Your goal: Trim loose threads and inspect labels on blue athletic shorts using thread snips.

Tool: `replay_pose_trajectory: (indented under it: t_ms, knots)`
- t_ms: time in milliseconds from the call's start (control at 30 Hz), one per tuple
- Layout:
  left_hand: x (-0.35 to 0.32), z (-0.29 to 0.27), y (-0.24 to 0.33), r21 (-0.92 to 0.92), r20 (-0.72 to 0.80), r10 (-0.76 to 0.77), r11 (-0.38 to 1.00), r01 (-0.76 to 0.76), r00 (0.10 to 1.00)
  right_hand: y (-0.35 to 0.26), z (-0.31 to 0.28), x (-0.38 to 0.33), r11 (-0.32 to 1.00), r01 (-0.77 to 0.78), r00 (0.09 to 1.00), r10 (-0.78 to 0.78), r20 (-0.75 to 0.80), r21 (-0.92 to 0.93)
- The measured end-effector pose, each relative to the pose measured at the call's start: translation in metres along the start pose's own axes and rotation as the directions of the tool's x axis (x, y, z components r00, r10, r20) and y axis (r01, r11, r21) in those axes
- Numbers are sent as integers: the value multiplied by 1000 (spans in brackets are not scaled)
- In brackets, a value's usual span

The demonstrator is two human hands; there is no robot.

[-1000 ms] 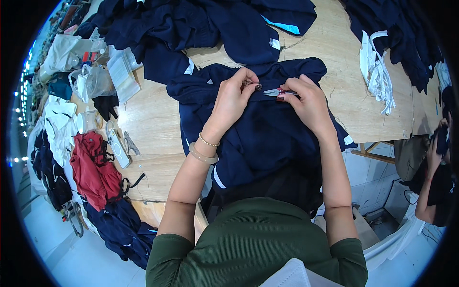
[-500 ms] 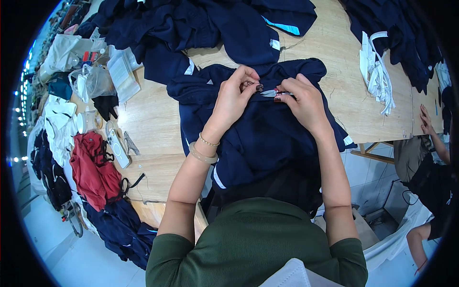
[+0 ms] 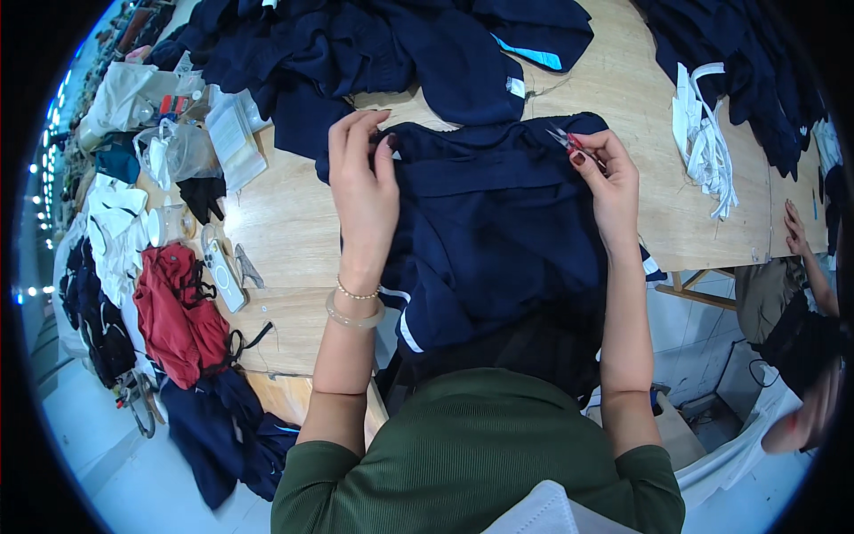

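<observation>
On the wooden table [image 3: 294, 222], from left to right: a red garment [image 3: 178, 311] is hanging over the near edge, with a white phone-like device [image 3: 222, 278] lying just beside it. Clear plastic bags [image 3: 191, 147] are sitting further back. My left hand [image 3: 363, 191] is lying flat, fingers extended and together, pressing down on the upper left edge of the navy garment [image 3: 498, 240]. That garment is spreading across the table's near edge between my hands and draping toward my lap. My right hand [image 3: 609, 182] is pinching the garment's upper right corner while gripping small red-handled thread snips [image 3: 569, 142]. White fabric strips [image 3: 707, 147] are lying well apart, to the right.
</observation>
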State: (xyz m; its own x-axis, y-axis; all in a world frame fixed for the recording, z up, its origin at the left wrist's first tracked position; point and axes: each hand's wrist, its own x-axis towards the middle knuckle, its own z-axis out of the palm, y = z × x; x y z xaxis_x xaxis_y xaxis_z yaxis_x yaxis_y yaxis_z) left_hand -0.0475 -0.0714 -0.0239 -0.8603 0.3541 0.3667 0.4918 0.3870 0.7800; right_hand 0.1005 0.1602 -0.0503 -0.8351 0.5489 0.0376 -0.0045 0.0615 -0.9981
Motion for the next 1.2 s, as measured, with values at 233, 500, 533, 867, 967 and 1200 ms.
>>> replay_pose_trajectory:
  t_ms: [233, 500, 533, 867, 967, 1200]
  knots:
    - [-17, 49, 21, 29, 324, 212, 972, -234, 922, 0, 7, 1, 999, -12, 1000, 11, -19, -36]
    - [-14, 57, 9, 47, 472, 46, 996, -78, 881, 1, 5, -1, 987, -25, 1000, 28, 13, -159]
    - [-13, 55, 8, 22, 487, 57, 997, -77, 872, 3, 5, -1, 983, -25, 1000, 28, 13, -182]
    - [-6, 53, 9, 1, 433, 135, 989, -150, 891, -16, 14, -1, 867, 169, 984, -122, 129, -469]
    - [-6, 53, 10, 21, 461, 74, 995, -94, 885, -17, 18, 2, 725, 338, 941, -241, 238, -600]
    - [-7, 56, 10, 38, 458, 88, 992, -118, 885, -30, 27, 8, 521, 445, 895, -264, 359, -728]
